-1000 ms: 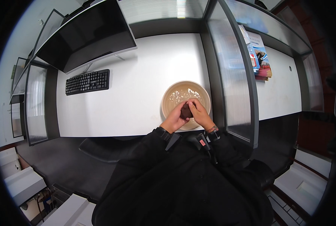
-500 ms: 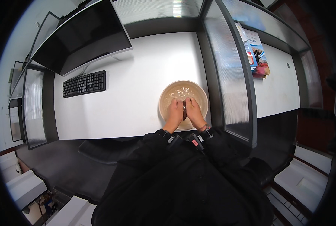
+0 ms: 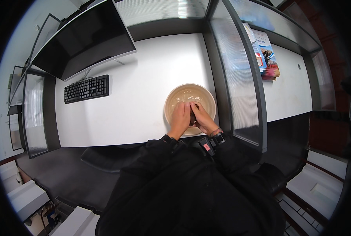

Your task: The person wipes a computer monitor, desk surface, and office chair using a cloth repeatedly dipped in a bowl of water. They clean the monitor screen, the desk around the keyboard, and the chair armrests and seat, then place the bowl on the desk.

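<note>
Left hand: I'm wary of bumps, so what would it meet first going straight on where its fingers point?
Likely the far wall of the bowl: the left hand points forward across it. Its height above the water is unclear, so it might pass over.

A smooth white desk (image 3: 140, 90) beside a grey-framed, ribbed translucent partition (image 3: 240, 78)
Toward the desk's far left corner stands a wide, black-screened monitor with a silver rim (image 3: 85, 41); a black rectangular keyboard (image 3: 86, 89) lies before it, near the left edge. The partition lines the right edge. Beyond it, a stack of glossy, multicoloured paper booklets (image 3: 268, 55) lies by the left edge of a second white desk (image 3: 287, 94).
</note>
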### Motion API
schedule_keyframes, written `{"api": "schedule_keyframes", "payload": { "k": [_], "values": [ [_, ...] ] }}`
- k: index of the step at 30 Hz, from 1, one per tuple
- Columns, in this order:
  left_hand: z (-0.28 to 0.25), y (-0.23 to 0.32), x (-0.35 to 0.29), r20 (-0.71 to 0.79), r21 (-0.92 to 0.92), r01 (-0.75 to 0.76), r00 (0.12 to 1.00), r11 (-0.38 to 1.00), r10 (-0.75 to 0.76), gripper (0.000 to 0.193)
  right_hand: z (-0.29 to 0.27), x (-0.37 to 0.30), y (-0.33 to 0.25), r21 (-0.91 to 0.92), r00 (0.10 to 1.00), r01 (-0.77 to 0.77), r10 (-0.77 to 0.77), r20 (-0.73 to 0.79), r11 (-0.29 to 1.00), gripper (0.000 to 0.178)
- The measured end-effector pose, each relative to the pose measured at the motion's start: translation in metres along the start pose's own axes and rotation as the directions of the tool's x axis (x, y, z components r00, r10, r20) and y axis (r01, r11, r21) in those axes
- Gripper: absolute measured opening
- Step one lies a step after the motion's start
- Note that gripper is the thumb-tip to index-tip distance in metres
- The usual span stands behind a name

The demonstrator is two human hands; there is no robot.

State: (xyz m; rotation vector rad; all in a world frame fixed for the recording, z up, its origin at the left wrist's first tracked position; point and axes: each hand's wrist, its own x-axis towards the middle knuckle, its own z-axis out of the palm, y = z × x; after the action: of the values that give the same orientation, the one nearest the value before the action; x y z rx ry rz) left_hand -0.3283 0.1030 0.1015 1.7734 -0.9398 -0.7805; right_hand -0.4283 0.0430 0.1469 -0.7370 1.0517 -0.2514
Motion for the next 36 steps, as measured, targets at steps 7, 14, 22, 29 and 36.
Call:
{"api": "schedule_keyframes", "payload": {
  "k": [7, 14, 22, 29, 36],
  "values": [
    [-0.015, -0.012, 0.006, 0.438, -0.571, 0.677, 0.73, 0.465, -0.524, 0.045, -0.012, 0.009, 0.013, -0.292, 0.916, 0.401, -0.378, 0.136, 0.868, 0.021],
    [-0.032, 0.004, 0.008, 0.818, -0.438, 0.895, 0.434, 0.083, -0.378, 0.059, -0.014, -0.005, -0.001, -0.604, 0.698, 0.697, -0.556, 0.451, 0.387, 0.021],
    [-0.022, 0.01, 0.003, 0.824, -0.518, 0.854, 0.512, 0.045, -0.245, 0.043, -0.007, -0.015, -0.007, -0.583, 0.564, 0.781, -0.652, 0.506, 0.223, 0.023],
    [-0.001, 0.019, 0.0, 0.451, -0.717, 0.615, 0.768, 0.329, -0.454, 0.02, 0.001, 0.0, 0.011, -0.516, 0.62, 0.723, -0.761, 0.191, 0.46, 0.018],
    [0.001, 0.032, 0.008, 0.059, -0.676, 0.355, 0.9, 0.646, -0.433, 0.013, 0.02, 0.008, 0.026, -0.269, 0.763, 0.587, -0.633, -0.132, 0.764, 0.019]
  ]
}}
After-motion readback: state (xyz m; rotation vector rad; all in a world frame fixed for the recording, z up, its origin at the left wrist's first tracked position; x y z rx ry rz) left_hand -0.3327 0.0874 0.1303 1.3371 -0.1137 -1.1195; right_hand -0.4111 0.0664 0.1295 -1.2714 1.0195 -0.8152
